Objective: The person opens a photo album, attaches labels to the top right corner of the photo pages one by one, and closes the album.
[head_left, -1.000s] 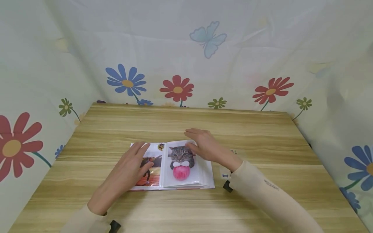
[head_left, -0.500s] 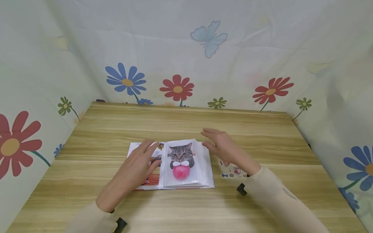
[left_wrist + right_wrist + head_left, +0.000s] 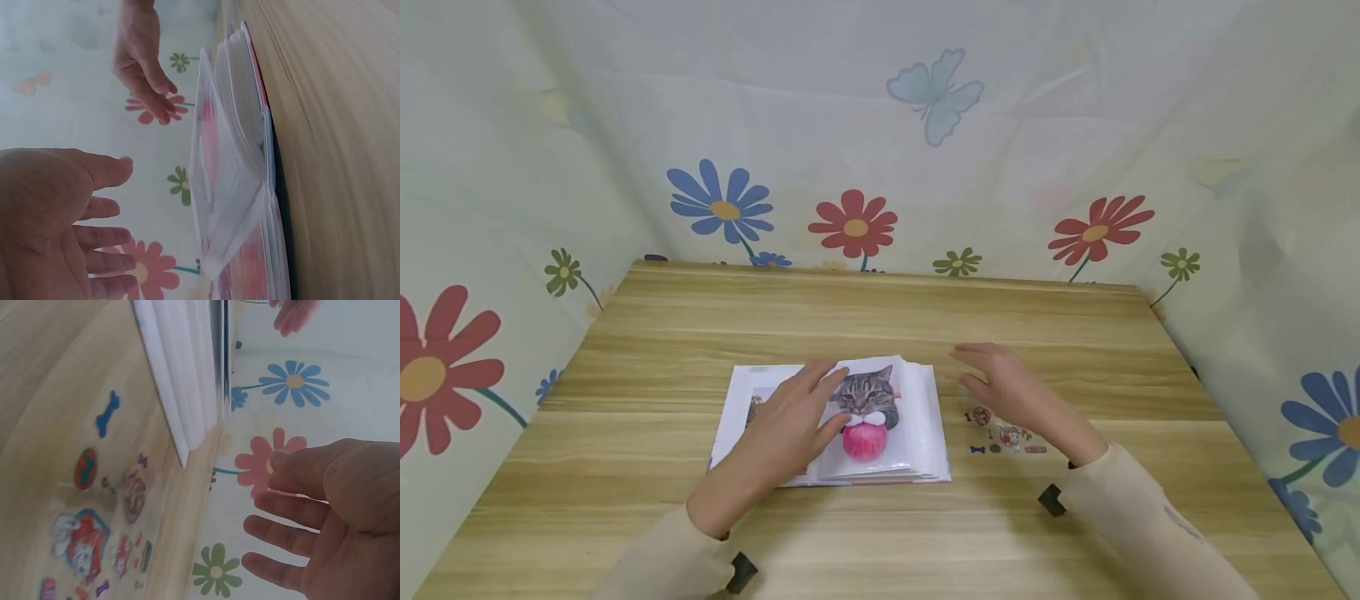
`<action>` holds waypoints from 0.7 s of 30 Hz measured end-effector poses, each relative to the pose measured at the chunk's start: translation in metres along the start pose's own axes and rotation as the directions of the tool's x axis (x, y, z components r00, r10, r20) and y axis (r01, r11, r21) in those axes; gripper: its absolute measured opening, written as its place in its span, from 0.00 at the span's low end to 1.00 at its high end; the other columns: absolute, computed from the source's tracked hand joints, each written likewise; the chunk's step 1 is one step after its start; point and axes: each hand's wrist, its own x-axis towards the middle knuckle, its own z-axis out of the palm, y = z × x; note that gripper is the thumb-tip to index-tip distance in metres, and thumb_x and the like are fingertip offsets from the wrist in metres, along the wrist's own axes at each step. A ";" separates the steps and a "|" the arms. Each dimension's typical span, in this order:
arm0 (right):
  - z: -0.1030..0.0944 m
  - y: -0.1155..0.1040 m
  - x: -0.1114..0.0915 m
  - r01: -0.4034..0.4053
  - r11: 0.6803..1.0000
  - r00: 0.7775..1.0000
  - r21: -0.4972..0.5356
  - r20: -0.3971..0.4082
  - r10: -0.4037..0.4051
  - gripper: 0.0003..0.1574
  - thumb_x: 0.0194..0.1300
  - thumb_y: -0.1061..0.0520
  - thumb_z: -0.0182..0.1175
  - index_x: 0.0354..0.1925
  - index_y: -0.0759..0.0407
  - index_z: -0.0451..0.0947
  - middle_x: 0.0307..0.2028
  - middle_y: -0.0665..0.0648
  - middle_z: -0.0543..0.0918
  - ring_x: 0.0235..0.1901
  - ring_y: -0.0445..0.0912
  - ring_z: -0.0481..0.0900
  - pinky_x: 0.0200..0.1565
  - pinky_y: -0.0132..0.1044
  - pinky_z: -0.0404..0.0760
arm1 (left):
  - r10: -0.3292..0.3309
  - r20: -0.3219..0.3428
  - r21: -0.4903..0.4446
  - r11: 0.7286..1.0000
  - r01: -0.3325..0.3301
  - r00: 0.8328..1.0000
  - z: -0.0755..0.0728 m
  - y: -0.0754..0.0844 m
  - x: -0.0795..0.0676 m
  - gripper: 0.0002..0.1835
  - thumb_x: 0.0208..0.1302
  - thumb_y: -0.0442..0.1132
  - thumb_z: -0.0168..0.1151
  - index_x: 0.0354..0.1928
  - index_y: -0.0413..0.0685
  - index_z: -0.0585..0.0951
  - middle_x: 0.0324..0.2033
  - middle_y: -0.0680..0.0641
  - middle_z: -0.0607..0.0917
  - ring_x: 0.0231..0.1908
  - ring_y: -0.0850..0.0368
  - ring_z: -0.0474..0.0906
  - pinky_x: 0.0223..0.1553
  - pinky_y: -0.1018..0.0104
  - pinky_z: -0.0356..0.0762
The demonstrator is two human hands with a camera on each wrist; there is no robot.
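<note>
Left hand [image 3: 781, 427] and right hand [image 3: 1017, 398] both spread, kinda drifted toward 3 o'clock, so more stickers [image 3: 1010, 437] show, album [image 3: 871, 437] unheld.

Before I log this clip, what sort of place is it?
Probably a curtained-off work booth: flower-print cloth hangs on three sides of a table, where an album lies open beside stickers.

I'm looking remotely into a small, curtained-off corner, though I can't tell what building holds it: white, creased, flower-printed sheeting [image 3: 820, 117] hangs around 3 sides of a yellowish-brown, wood-grained, straight-edged table [image 3: 880, 321]. Large blue, red and green daisies [image 3: 725, 210] and a pale-blue butterfly [image 3: 936, 96] decorate it.
</note>
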 end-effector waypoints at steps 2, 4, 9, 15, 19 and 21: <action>0.000 0.003 -0.004 -0.021 1.000 1.000 0.006 0.012 0.021 0.25 0.73 0.60 0.61 0.65 0.68 0.76 0.67 0.67 0.78 0.68 0.64 0.74 0.67 0.59 0.77 | -0.011 0.026 -0.003 1.000 0.011 1.000 0.002 0.005 0.002 0.34 0.66 0.48 0.70 0.70 0.42 0.73 0.70 0.37 0.75 0.71 0.39 0.71 0.72 0.43 0.71; 0.000 0.006 -0.007 -0.035 0.999 0.999 0.006 0.024 0.035 0.25 0.73 0.60 0.60 0.64 0.68 0.77 0.66 0.67 0.79 0.68 0.65 0.74 0.66 0.59 0.78 | -0.021 0.048 -0.011 1.000 0.021 0.999 0.004 0.010 0.004 0.33 0.67 0.48 0.69 0.70 0.43 0.73 0.70 0.38 0.74 0.73 0.39 0.69 0.73 0.42 0.69; 0.003 0.013 -0.016 -0.036 0.999 0.999 -0.022 0.022 0.037 0.24 0.74 0.56 0.60 0.63 0.67 0.78 0.63 0.67 0.81 0.66 0.64 0.76 0.64 0.59 0.79 | -0.003 0.071 -0.025 1.000 0.005 0.997 0.010 0.021 0.009 0.32 0.68 0.49 0.68 0.70 0.45 0.74 0.71 0.41 0.75 0.74 0.40 0.68 0.73 0.42 0.69; 0.009 0.022 -0.025 -0.032 0.997 0.999 -0.067 0.000 0.032 0.21 0.72 0.60 0.62 0.60 0.67 0.81 0.60 0.68 0.84 0.63 0.64 0.80 0.61 0.58 0.81 | 0.068 0.039 -0.033 0.997 -0.067 0.997 0.021 0.031 0.015 0.31 0.67 0.46 0.69 0.70 0.43 0.75 0.69 0.40 0.77 0.72 0.40 0.71 0.71 0.42 0.72; 0.013 0.026 -0.030 -0.030 0.996 0.999 -0.083 0.009 0.031 0.21 0.69 0.62 0.64 0.59 0.68 0.81 0.58 0.68 0.84 0.59 0.63 0.82 0.58 0.56 0.84 | 0.135 0.014 -0.022 0.991 -0.135 0.991 0.031 0.041 0.020 0.28 0.68 0.45 0.68 0.66 0.41 0.78 0.66 0.38 0.79 0.69 0.39 0.74 0.67 0.41 0.75; 0.016 0.028 -0.033 -0.020 0.995 1.000 -0.098 0.014 0.022 0.21 0.68 0.63 0.65 0.58 0.68 0.81 0.57 0.68 0.85 0.58 0.63 0.83 0.57 0.55 0.85 | 0.160 0.018 -0.012 0.987 -0.160 0.987 0.035 0.048 0.023 0.27 0.69 0.46 0.67 0.65 0.42 0.78 0.66 0.38 0.79 0.68 0.39 0.75 0.66 0.41 0.76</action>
